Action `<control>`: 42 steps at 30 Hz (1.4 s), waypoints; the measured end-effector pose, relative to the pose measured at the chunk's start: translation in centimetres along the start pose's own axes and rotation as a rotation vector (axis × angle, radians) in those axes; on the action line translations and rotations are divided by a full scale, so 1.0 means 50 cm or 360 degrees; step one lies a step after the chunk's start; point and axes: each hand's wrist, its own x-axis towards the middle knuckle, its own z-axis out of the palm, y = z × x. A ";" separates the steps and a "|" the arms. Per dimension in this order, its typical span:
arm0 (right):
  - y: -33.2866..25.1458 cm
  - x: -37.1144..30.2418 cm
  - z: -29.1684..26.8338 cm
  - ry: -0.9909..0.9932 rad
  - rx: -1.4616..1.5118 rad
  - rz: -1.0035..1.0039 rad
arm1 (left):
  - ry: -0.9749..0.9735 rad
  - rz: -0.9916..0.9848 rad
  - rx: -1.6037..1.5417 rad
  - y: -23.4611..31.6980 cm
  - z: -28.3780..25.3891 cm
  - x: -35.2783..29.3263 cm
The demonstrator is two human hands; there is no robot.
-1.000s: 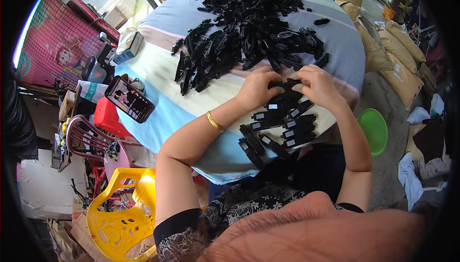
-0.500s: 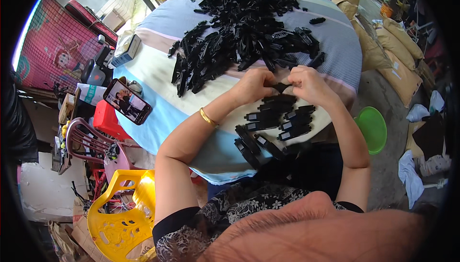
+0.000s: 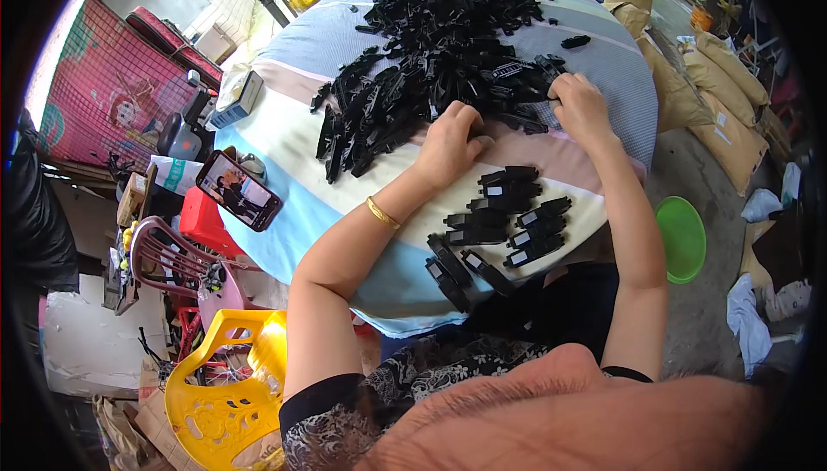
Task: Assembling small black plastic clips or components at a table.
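Note:
A large heap of black plastic pieces (image 3: pixel 439 49) covers the far middle of the cloth-covered table. At its near edge, my left hand (image 3: pixel 450 145) curls its fingers, with something dark between thumb and forefinger that looks like one of the pieces. My right hand (image 3: pixel 581 107) is at the heap's right side, its fingertips closed on a black plastic piece (image 3: pixel 549 66), partly hidden by the fingers. Closer to me, several black pieces lie in small rows: one group (image 3: pixel 508 188) in the middle, another (image 3: pixel 538 231) to the right and one (image 3: pixel 448 271) near the table's front edge.
Left on the striped tablecloth (image 3: pixel 340 221) lies a phone (image 3: pixel 239 191) with its screen lit; a box (image 3: pixel 237 100) stands behind it. Around the table are a yellow plastic chair (image 3: pixel 226 393), a purple chair (image 3: pixel 159 251), a green basin (image 3: pixel 680 240) and brown sacks (image 3: pixel 719 143).
My hands have parted from above the middle row of pieces. The left moved slightly left to the heap's near edge; the right moved up and right to its side. A piece now lies at the row's top.

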 end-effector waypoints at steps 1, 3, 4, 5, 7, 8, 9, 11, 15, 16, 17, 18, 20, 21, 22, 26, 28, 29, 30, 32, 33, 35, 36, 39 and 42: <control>-0.008 0.001 -0.007 0.0001 0.0004 -0.0007 | 0.0005 -0.0004 0.0005 0.000 0.000 -0.001; -0.037 -0.002 -0.030 0.0149 0.0491 0.0251 | 0.0137 -0.0084 -0.0137 -0.004 0.003 -0.003; -0.052 -0.008 -0.041 0.0149 0.0489 0.0250 | 0.0138 -0.0084 -0.0138 0.003 0.001 -0.005; -0.069 -0.017 -0.051 0.0039 0.1036 0.0318 | 0.0092 -0.0204 -0.0178 0.017 -0.006 -0.011; -0.081 -0.039 -0.055 -0.0220 0.1603 0.0287 | -0.0107 -0.0289 -0.0187 0.046 -0.022 -0.019; -0.084 -0.056 -0.045 -0.0320 0.1626 0.0226 | -0.0263 -0.0254 -0.0153 0.058 -0.033 -0.022; -0.088 -0.074 -0.040 -0.0421 0.1649 0.0165 | -0.0310 -0.0171 -0.0198 0.074 -0.041 -0.023; -0.107 -0.082 -0.056 -0.0531 0.1602 0.0284 | -0.0423 -0.0348 -0.0349 0.060 -0.031 -0.023; -0.088 -0.091 -0.060 -0.0214 0.0606 -0.0154 | -0.0015 0.0329 -0.0034 0.027 -0.021 -0.005; -0.090 -0.091 -0.064 -0.0240 0.0489 -0.0118 | -0.0099 0.0424 0.0017 0.019 -0.024 0.002; -0.093 -0.090 -0.069 -0.0265 0.0371 -0.0083 | -0.0093 0.0420 0.0019 0.008 -0.022 0.006; -0.098 -0.084 -0.077 -0.0266 0.0372 -0.0092 | -0.0201 0.0443 -0.0005 -0.006 -0.018 0.008; -0.115 -0.073 -0.088 -0.0412 0.0631 0.0147 | -0.0358 0.0389 0.0040 -0.007 -0.022 0.015; -0.121 -0.069 -0.083 -0.0416 0.0631 0.0143 | -0.0352 0.0354 0.0003 -0.003 -0.018 0.014; -0.127 -0.065 -0.075 -0.0353 0.0871 0.0193 | -0.0347 0.0318 -0.0034 0.006 -0.010 0.009; -0.129 -0.065 -0.063 -0.0243 0.0728 -0.0073 | -0.0202 0.0197 -0.0216 0.029 0.005 -0.005; -0.123 -0.065 -0.061 -0.0273 0.0616 -0.0109 | -0.0229 0.0027 -0.0258 0.029 -0.005 -0.007; -0.120 -0.063 -0.064 -0.0294 0.0561 -0.0106 | -0.0257 -0.0141 -0.0298 0.028 -0.009 -0.008; -0.117 -0.061 -0.068 -0.0314 0.0505 -0.0101 | -0.0256 -0.0144 -0.0300 0.027 -0.011 -0.008; -0.117 -0.055 -0.080 -0.0326 0.0493 -0.0135 | -0.0289 -0.0126 -0.0333 0.021 -0.018 -0.008; -0.117 -0.053 -0.082 -0.0333 0.0477 -0.0166 | -0.0287 -0.0132 -0.0331 0.020 -0.018 -0.010; -0.107 -0.050 -0.077 -0.0313 0.0575 -0.0229 | -0.0273 -0.0214 -0.0399 0.024 -0.010 -0.006; -0.103 -0.050 -0.074 -0.0290 0.0676 -0.0294 | -0.0274 -0.0211 -0.0402 0.026 -0.007 -0.004; -0.127 -0.050 -0.060 -0.0334 0.0749 -0.0285 | -0.0288 -0.0130 -0.0531 0.037 0.003 -0.005; -0.130 -0.048 -0.055 -0.0335 0.0729 -0.0305 | -0.0219 -0.0128 -0.0434 0.034 0.003 -0.011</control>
